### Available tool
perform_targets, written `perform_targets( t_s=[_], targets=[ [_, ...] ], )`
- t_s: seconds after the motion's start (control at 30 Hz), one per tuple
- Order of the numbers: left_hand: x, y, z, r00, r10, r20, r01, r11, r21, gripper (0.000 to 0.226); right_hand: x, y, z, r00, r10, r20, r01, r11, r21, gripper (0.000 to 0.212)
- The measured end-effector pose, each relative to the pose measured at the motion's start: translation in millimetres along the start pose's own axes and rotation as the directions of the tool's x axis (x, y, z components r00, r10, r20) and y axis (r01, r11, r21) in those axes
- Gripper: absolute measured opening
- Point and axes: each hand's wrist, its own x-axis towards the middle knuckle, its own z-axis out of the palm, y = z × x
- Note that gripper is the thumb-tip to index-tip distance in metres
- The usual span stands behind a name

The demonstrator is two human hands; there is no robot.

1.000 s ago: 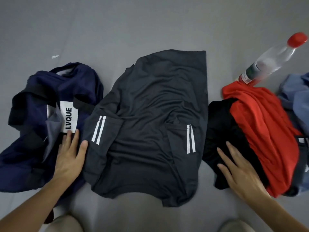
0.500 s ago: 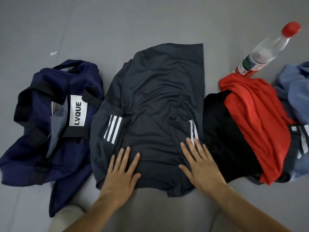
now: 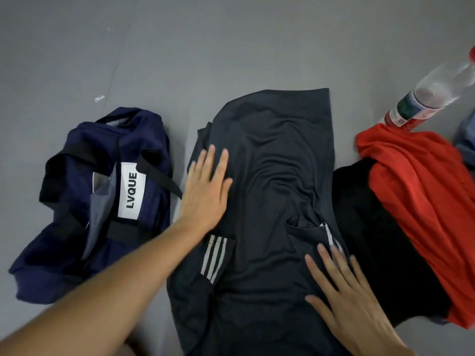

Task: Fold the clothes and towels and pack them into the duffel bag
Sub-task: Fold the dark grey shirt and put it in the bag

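Note:
A dark grey T-shirt (image 3: 272, 181) with white sleeve stripes lies spread on the grey floor, both sleeves folded inward. My left hand (image 3: 205, 191) presses flat on its upper left part, fingers straight. My right hand (image 3: 341, 286) lies flat on its lower right, over the folded right sleeve. A navy duffel bag (image 3: 84, 201) with a white LVQUE label lies slumped to the left, touching the shirt's edge. To the right a red garment (image 3: 421, 206) lies over a black garment (image 3: 370, 242).
A clear plastic bottle (image 3: 431, 93) with a red cap lies tilted at the far right behind the red garment. A blue-grey garment (image 3: 466, 140) shows at the right edge. A small white scrap (image 3: 99, 98) lies on the floor beyond the bag.
My left hand has slid up the shirt from its lower hem to the upper left. My right hand stays pressed on the lower right. The view has moved closer.

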Motion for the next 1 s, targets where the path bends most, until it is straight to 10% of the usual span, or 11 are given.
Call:
perform_targets(
  t_s=[0.33, 0.53, 0.8, 1.0],
  targets=[
    [110, -73, 7, 0.94, -0.113, 0.322, 0.068, 0.987, 0.148, 0.067, 10, 12, 27, 0.995, 0.101, 0.001, -0.1, 0.987, -0.122, 0.078],
    [140, -76, 3, 0.967, -0.25, -0.053, 0.237, 0.955, -0.179, 0.031, 9, 11, 40, 0.993, 0.117, -0.027, -0.12, 0.961, -0.249, 0.081],
    [150, -79, 8, 0.979, -0.185, -0.088, 0.171, 0.975, -0.142, 0.008, 13, 11, 44, 0.988, 0.119, -0.094, -0.142, 0.942, -0.302, 0.085],
    [165, -102, -5, 0.867, -0.444, -0.228, 0.365, 0.876, -0.315, 0.004, 17, 9, 47, 0.991, 0.096, -0.094, -0.125, 0.92, -0.372, 0.117]
  ],
)
